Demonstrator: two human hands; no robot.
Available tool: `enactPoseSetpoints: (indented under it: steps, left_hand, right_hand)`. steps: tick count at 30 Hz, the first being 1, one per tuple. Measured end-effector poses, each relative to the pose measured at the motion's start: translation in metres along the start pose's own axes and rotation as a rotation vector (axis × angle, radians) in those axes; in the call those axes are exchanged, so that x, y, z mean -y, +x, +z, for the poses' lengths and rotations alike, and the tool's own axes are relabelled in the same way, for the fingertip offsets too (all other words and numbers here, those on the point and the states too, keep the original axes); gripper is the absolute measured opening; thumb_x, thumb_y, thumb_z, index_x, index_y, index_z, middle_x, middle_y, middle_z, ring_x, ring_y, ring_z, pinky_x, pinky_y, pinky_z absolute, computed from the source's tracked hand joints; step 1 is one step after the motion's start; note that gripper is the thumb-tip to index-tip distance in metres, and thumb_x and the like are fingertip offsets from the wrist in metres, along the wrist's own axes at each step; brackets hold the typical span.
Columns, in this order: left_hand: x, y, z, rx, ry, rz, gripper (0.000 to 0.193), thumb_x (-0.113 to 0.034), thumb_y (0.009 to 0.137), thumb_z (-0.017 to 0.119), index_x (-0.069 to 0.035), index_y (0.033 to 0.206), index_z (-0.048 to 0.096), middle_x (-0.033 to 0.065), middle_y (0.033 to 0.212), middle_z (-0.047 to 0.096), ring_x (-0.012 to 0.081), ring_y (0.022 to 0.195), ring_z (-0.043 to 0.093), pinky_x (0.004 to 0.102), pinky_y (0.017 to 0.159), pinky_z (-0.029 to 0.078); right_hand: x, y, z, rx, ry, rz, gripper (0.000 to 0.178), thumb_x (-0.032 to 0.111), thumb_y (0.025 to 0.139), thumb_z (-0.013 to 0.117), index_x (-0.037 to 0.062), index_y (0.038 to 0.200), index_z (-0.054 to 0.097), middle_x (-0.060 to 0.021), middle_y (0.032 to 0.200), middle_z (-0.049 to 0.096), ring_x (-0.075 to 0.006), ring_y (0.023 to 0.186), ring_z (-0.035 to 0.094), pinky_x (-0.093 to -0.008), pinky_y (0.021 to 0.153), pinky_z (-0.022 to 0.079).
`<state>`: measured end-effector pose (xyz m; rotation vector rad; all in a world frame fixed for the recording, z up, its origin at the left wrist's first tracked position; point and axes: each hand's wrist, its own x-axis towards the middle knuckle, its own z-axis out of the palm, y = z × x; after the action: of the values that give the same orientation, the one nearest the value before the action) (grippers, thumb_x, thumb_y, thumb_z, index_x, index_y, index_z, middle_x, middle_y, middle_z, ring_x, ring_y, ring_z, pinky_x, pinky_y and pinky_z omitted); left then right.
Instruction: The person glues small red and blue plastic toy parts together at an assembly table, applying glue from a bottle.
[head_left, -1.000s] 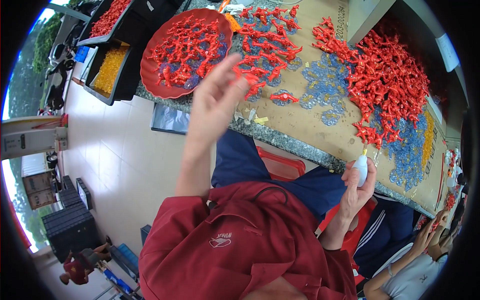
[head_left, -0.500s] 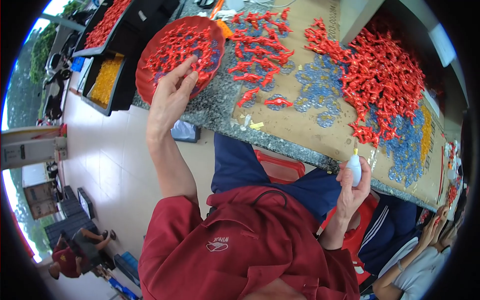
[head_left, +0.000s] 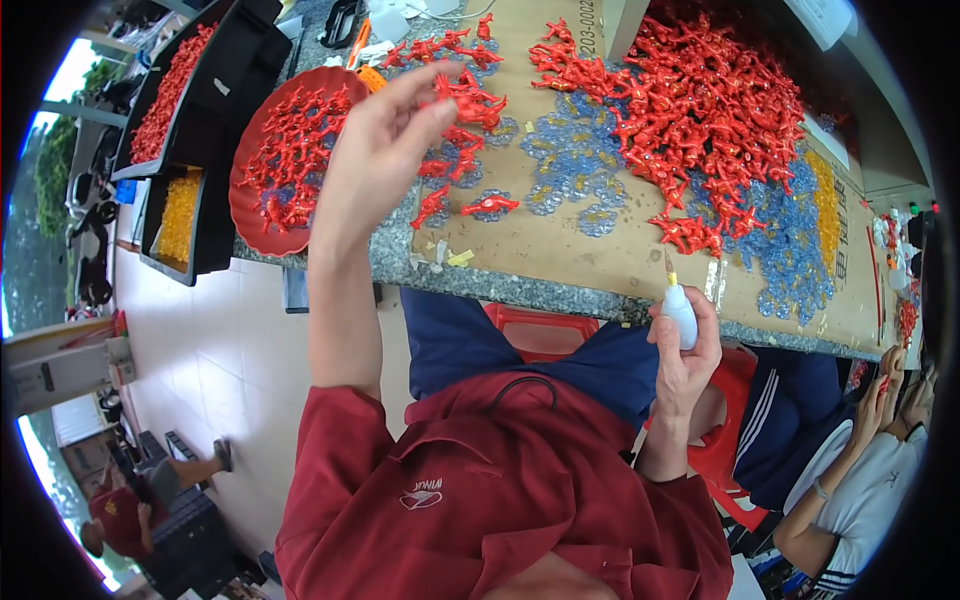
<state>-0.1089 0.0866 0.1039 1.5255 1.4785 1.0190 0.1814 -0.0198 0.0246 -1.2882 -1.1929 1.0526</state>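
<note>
Holding a white bottle (head_left: pixel 680 318) is the right hand (head_left: pixel 684 372). The left hand (head_left: pixel 372 165) hovers over red figures (head_left: pixel 480 108); I cannot tell whether its grip holds one.

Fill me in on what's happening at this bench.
The person's left hand hovers by the rows of red figures; whether it grips one isn't clear. The right hand holds a white squeeze bottle, tip pointing toward a big heap of red figures. More fill a red bowl at the left.
</note>
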Motion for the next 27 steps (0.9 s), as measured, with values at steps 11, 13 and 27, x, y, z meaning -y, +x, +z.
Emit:
enactPoseSetpoints:
  steps: [11,13,27]
  left_hand:
    - [0.047,-0.090,0.117,0.353,-1.553,-0.532,0.040,-0.017,0.087,0.053,-0.003,0.123,0.040,0.0098,0.095,0.054,0.0129,0.074,0.049,0.0230,0.066,0.041]
    - [0.050,-0.098,0.121,0.335,-1.597,-0.550,0.042,-0.017,0.087,0.053,-0.004,0.124,0.040,0.0096,0.095,0.054,0.0129,0.074,0.049,0.0234,0.066,0.040]
    - [0.023,-0.004,-0.144,-0.425,-1.126,0.288,0.017,-0.011,0.087,0.052,0.000,0.100,0.050,0.0103,0.095,0.052,0.0133,0.076,0.049,0.0239,0.068,0.042]
  right_hand:
    - [0.011,0.004,0.007,0.048,-0.091,-0.203,0.034,0.004,0.068,0.073,-0.0006,0.098,0.059,-0.0063,0.084,0.064,-0.0111,0.075,0.061,-0.0219,0.066,0.047]
    - [0.015,0.003,0.007,0.096,-0.115,-0.224,0.034,0.004,0.067,0.073,-0.0011,0.097,0.059,-0.0084,0.087,0.063,-0.0128,0.077,0.061,-0.0236,0.068,0.048]
    - [-0.010,-0.005,-0.014,-0.023,0.060,-0.074,0.035,0.013,0.074,0.068,-0.0038,0.102,0.055,-0.0065,0.086,0.058,-0.0088,0.071,0.053,-0.0191,0.064,0.043]
